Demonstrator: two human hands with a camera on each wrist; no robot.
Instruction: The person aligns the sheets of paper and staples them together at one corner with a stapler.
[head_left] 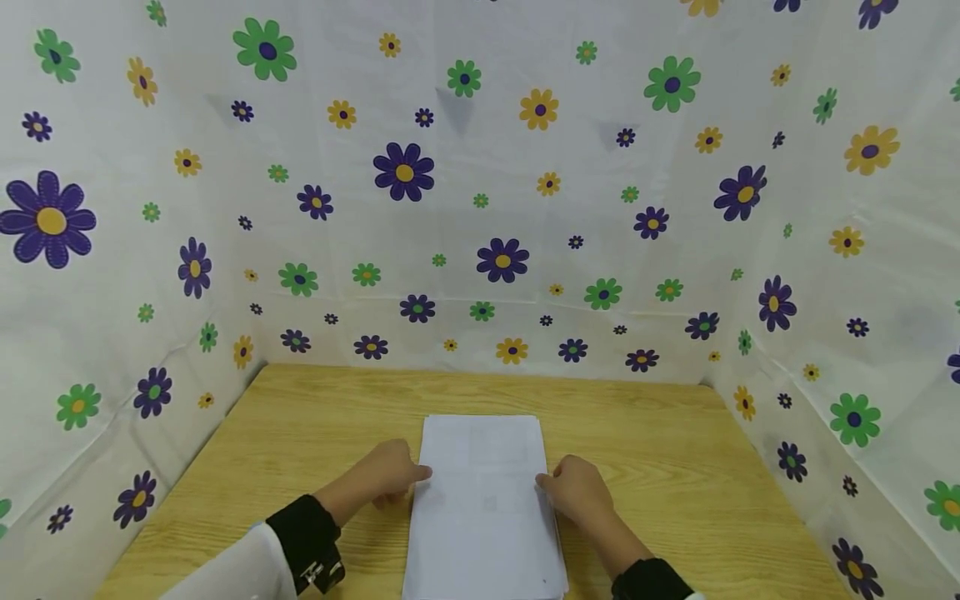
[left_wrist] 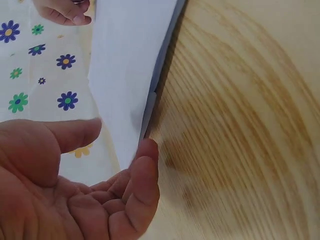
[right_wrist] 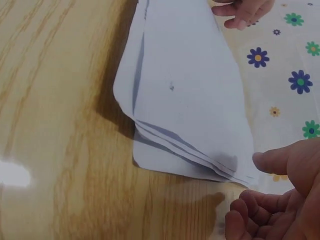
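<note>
A stack of white paper sheets (head_left: pixel 480 508) lies on the wooden table in front of me. My left hand (head_left: pixel 390 471) is at its left side, thumb tip right at the edge. In the left wrist view, its fingers (left_wrist: pixel 145 175) are loosely bent beside the sheets, with a gap to the thumb. My right hand (head_left: pixel 581 487) is at the opposite side, thumb tip at the right edge. The right wrist view has its bent fingers (right_wrist: pixel 245 215) below the thumb, apart from it. Several sheet edges (right_wrist: pixel 175 145) fan out unevenly there.
The wood-grain table (head_left: pixel 315 417) extends around the stack. White cloth walls (head_left: pixel 465 217) printed with green, yellow and purple flowers stand along its back, left and right sides. Both wrists have dark cuffs (head_left: pixel 303 533).
</note>
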